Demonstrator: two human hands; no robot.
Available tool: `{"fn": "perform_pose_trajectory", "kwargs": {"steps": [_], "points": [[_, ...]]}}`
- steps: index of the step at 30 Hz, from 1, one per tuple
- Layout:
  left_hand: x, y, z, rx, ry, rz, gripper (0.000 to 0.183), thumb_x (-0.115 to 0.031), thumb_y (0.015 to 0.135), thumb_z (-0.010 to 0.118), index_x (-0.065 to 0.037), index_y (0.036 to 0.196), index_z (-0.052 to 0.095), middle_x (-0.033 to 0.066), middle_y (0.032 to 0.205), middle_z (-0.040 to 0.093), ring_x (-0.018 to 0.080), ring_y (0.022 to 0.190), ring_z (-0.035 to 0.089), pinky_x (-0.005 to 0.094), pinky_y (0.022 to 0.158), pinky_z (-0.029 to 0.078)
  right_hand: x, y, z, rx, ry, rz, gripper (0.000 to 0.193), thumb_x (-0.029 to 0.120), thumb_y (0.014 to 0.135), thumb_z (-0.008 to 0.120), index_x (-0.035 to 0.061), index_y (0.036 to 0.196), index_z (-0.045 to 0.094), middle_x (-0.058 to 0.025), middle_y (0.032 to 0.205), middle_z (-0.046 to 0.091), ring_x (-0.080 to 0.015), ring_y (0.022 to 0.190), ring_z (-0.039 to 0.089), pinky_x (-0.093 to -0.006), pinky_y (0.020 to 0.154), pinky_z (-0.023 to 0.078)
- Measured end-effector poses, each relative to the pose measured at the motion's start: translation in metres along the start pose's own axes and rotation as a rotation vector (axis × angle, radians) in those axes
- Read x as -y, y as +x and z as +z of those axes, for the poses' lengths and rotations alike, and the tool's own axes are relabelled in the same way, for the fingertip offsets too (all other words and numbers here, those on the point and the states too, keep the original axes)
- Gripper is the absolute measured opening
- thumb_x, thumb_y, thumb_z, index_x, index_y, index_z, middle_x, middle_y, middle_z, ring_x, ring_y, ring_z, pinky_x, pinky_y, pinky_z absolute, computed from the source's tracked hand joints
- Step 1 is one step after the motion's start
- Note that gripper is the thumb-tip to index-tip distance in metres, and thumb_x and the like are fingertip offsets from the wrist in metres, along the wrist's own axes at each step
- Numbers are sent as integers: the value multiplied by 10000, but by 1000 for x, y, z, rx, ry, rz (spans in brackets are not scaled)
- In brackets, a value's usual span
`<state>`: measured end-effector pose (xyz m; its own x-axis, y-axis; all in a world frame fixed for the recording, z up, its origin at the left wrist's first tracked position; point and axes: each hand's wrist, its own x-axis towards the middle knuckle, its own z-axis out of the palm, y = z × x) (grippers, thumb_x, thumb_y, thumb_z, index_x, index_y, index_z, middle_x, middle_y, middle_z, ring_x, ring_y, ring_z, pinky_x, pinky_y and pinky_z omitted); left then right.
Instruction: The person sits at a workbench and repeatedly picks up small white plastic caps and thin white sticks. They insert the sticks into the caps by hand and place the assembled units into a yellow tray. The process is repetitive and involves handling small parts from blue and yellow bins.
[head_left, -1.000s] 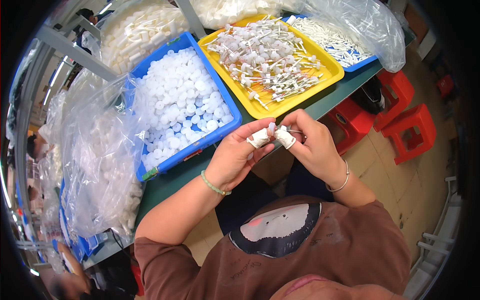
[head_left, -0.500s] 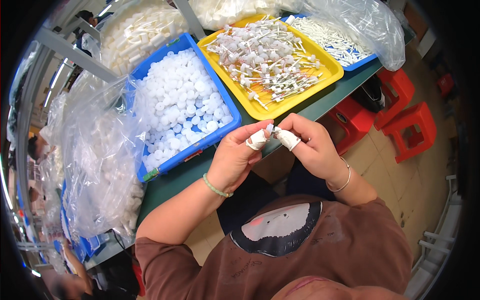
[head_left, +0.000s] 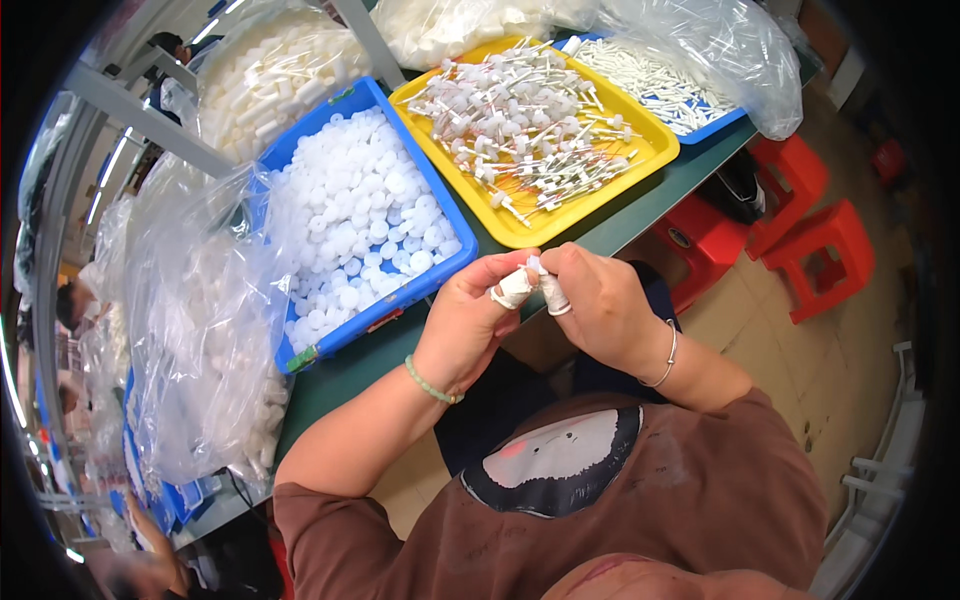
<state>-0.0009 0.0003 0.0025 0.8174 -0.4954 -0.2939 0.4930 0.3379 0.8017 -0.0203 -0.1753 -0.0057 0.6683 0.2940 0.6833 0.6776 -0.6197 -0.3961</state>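
Observation:
My left hand (head_left: 465, 325) pinches a small white plastic piece (head_left: 535, 265) between thumb and forefinger. Against it, my right hand (head_left: 605, 300) has its thumb and forefinger pressed together, and they hide most of the piece. Whether the right fingers grip the same piece or a second part does not show. White wraps cover both thumbs. Just beyond the hands lie a blue tray (head_left: 462, 262) of round translucent white plastic pieces (head_left: 355, 205) and a yellow tray (head_left: 520, 236). Thin white sticks with wires and round white pieces (head_left: 520, 120) are heaped in the yellow one.
Another blue tray (head_left: 715, 128) at the back right holds short white tubes (head_left: 665, 85) beside clear plastic film (head_left: 750, 60). Large clear bags (head_left: 200, 330) of white parts crowd the left. Red stools (head_left: 825, 260) stand right of the green table (head_left: 640, 222). A person's arm (head_left: 155, 535) shows lower left.
My right hand has turned inward, its fingers curling and its thumb swinging down beside the left thumb. The small piece is now more covered. The left hand has barely moved.

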Motion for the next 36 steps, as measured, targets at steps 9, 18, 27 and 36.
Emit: {"fn": "perform_pose_trajectory", "kwargs": {"steps": [9,18,27,36], "points": [[-2,1,6,57,-52,9,143,-122,913,598,-104,1051,568,3,1106,591,4,607,354,132,456,295,-153,59,-109,-55,-487,171,218,73,805,566,22,1008,626,-158,990,645,-339,892,622,-375,793,493],[-3,0,1,70,-71,-8,141,-115,917,590,-118,1054,561,24,1134,591,5,613,356,124,459,308,-218,80,-103,388,-574,421,127,102,718,651,45,826,685,-147,838,666,-317,834,635,-401,740,502],[-3,-1,2,61,-99,-22,177,-140,910,606,-117,1078,556,18,1159,579,7,621,358,121,465,311,-232,65,-109,327,-733,425,74,112,724,659,65,775,686,-139,788,664,-309,804,647,-408,710,509],[-5,0,3,115,-184,-47,194,-146,919,595,-121,1106,549,30,1176,577,25,654,373,134,504,323,-199,59,-118,-76,-502,238,165,52,776,611,26,936,643,-115,874,647,-256,765,626,-338,668,480]]}}
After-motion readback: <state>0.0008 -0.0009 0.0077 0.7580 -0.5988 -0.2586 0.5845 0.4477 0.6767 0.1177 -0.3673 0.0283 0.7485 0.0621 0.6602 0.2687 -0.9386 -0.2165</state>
